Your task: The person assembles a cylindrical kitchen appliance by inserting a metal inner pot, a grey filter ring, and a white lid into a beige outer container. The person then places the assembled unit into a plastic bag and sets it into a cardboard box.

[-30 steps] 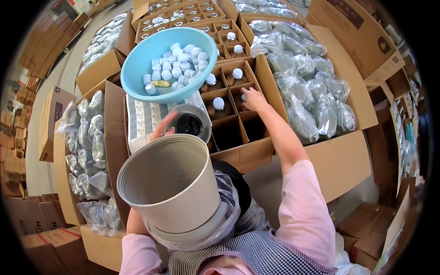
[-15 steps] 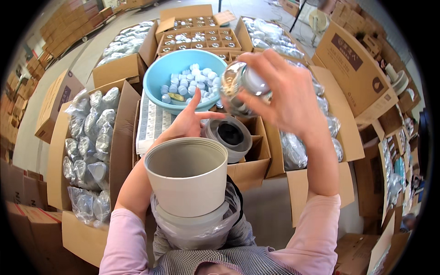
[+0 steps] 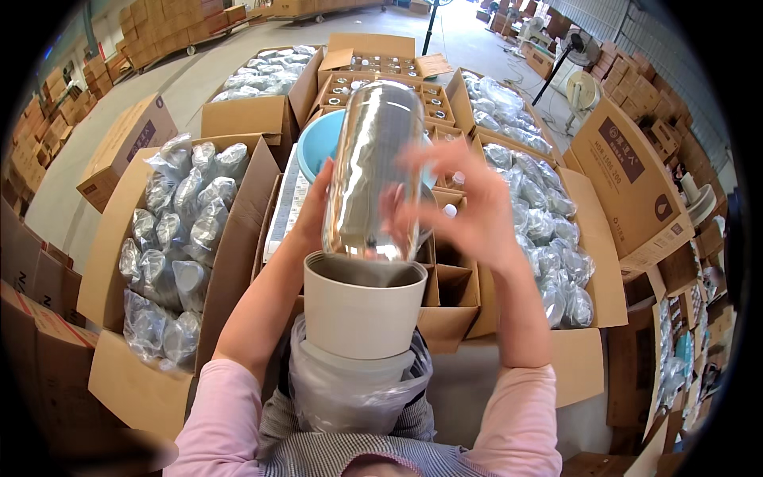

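A large mirror-silver vacuum flask liner (image 3: 373, 167) stands upright, its rounded end up, right above the mouth of a beige cylindrical casing (image 3: 364, 310). My left hand (image 3: 312, 211) is wrapped along the liner's left side, its fingers partly hidden behind it. At the liner's right side is my right hand (image 3: 461, 203), fingers apart and smeared by motion; whether they touch the glass I cannot tell. The casing rests at my lap, with a clear plastic bag (image 3: 318, 381) gathered about its lower part. The liner's lower end overlaps the casing's rim in view.
Behind the liner sits a light-blue basin (image 3: 318, 139), largely hidden. Open cartons of bagged silvery parts flank me at left (image 3: 191, 230) and right (image 3: 548, 238). Divided cartons (image 3: 449, 290) stand ahead. A tall brown carton (image 3: 624, 183) rises at the right.
The liner has moved from my right hand to above the casing and turned rounded end up. My left hand now holds it; my right has loosened. The whole view has shifted.
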Demonstrator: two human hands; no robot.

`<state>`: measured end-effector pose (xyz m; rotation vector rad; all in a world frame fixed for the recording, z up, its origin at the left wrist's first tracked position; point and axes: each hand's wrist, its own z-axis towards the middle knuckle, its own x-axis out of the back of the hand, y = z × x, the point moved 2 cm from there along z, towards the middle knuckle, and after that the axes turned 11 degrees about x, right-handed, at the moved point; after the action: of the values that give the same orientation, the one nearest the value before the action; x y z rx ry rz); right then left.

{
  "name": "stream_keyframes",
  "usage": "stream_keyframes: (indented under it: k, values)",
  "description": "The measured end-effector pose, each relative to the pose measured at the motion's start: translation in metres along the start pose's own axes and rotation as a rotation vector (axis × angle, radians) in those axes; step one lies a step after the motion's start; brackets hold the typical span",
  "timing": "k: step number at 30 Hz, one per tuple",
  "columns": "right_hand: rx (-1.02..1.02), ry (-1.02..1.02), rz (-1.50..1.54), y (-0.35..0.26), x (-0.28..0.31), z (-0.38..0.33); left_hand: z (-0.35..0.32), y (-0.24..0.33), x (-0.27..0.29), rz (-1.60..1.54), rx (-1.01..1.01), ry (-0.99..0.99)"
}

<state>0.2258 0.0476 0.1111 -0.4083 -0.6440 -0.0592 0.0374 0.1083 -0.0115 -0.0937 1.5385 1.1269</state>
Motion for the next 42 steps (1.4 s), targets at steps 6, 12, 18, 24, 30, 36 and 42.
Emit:
stream_keyframes:
  k: [6, 12, 18, 24, 30, 36, 42]
  values:
    - [-0.343, 0.398, 0.328, 0.024, -0.025, -0.038, -0.056, -0.056, 0.031, 0.151, 0.022, 0.168]
    - [-0.428, 0.142, 0.525, -0.010, -0.041, -0.065, -0.071, -0.057, -0.007, 0.471, -0.065, 0.335]
    - [-0.350, -0.328, 0.607, 0.013, -0.035, -0.041, -0.084, -0.047, -0.016, 1.000, -0.264, 0.601]
    - [-0.323, -0.615, 0.099, -0.019, -0.043, -0.017, -0.105, -0.014, -0.005, 0.707, -0.563, 0.807]
    - [-0.246, -0.602, 0.663, 0.011, -0.044, -0.036, -0.130, 0.004, 0.035, 0.049, -0.402, 0.510]
    - [-0.254, -0.529, 0.506, -0.002, -0.052, -0.037, -0.107, 0.003, 0.001, 0.008, -0.394, 0.350]
    - [-0.416, 0.176, 0.489, -0.003, -0.048, -0.083, -0.088, 0.008, -0.033, 0.812, -0.502, 0.278]
